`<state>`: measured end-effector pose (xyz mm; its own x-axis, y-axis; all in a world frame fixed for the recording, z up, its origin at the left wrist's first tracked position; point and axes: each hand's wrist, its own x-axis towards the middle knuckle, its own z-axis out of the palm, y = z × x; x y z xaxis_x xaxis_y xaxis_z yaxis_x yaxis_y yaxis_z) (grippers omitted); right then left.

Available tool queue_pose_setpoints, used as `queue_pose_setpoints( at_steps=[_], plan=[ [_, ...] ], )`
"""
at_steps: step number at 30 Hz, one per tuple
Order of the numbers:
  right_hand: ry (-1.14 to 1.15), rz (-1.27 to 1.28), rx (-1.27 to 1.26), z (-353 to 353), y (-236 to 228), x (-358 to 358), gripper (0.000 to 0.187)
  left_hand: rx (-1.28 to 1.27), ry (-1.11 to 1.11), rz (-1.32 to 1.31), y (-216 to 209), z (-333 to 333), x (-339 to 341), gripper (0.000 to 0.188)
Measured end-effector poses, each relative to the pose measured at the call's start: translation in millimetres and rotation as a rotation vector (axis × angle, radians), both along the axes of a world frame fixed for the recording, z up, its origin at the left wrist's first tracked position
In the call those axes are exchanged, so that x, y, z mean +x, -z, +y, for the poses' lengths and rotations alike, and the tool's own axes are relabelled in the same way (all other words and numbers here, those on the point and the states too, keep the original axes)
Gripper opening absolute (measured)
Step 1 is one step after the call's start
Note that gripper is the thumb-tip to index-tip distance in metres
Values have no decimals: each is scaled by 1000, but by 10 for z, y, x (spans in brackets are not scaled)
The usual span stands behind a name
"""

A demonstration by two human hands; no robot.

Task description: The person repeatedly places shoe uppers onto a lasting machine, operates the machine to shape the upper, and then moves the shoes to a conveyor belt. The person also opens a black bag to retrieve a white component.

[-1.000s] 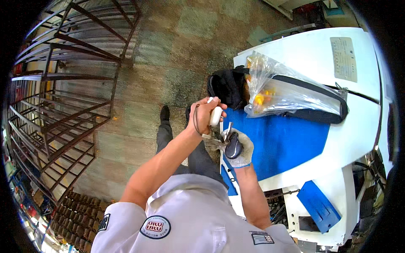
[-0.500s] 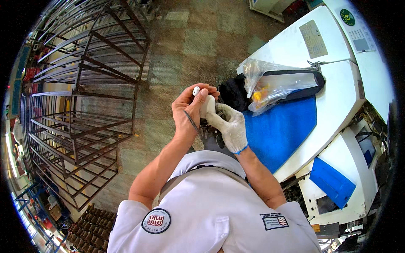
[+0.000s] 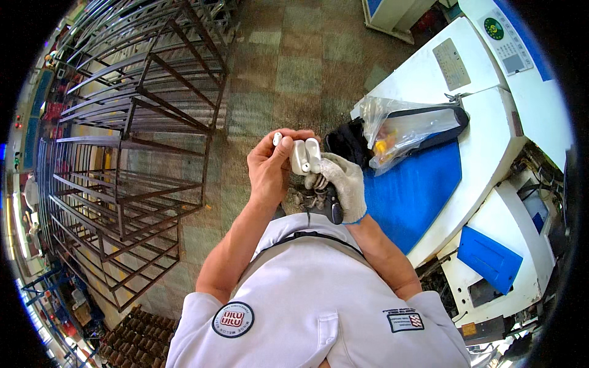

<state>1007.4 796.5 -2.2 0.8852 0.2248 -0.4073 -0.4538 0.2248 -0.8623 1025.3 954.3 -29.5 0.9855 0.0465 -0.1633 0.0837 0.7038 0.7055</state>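
In front of my waist, my bare left hand [image 3: 267,164] pinches a white wireless earbud [image 3: 277,138] near its thumb and forefinger. Between both hands is a small white earbud case [image 3: 299,157], its lid swung up and its inside facing me. My right hand [image 3: 347,184], in a dirty whitish knit glove with a blue cuff edge, closes on the case from the right. Below the case, by the gloved fingers, hangs a grimy grey bunch with a smooth black oval part [image 3: 333,206]; I cannot make out what it is.
Dark metal racks [image 3: 141,135] stand along the left. At right, a white machine [image 3: 423,86] carries a blue panel [image 3: 417,190], a black bag [image 3: 343,144] and a clear plastic bag [image 3: 392,132] with yellow-orange things inside. Brown stacked parts [image 3: 135,337] sit at lower left.
The case has turned and now shows its open lid and inside. My right hand has rolled over, bringing the black oval part into fuller view. The earbud stays in my left hand.
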Motion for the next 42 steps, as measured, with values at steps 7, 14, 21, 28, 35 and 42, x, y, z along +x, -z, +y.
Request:
queue_pose_setpoints(
  at_steps=[7,14,21,28,35,42],
  plan=[
    [-169,37,-2,-139,95,-52,35,197,39,78,111,187,-247,20],
    [-381,49,-109,-358,-56,-119,37,887,179,-103,-30,633,-564,36],
    [-500,14,-238,-343,-45,-137,40,861,197,-214,-227,779,-653,26],
    [-537,-15,-262,-262,-91,-128,41,776,255,-31,-416,769,-706,23],
    [-574,30,-272,-143,-271,-124,42,968,212,-358,-516,773,-610,20],
    [-611,85,-257,-85,-420,-116,44,1085,255,-761,-391,794,-495,19]
  ],
)
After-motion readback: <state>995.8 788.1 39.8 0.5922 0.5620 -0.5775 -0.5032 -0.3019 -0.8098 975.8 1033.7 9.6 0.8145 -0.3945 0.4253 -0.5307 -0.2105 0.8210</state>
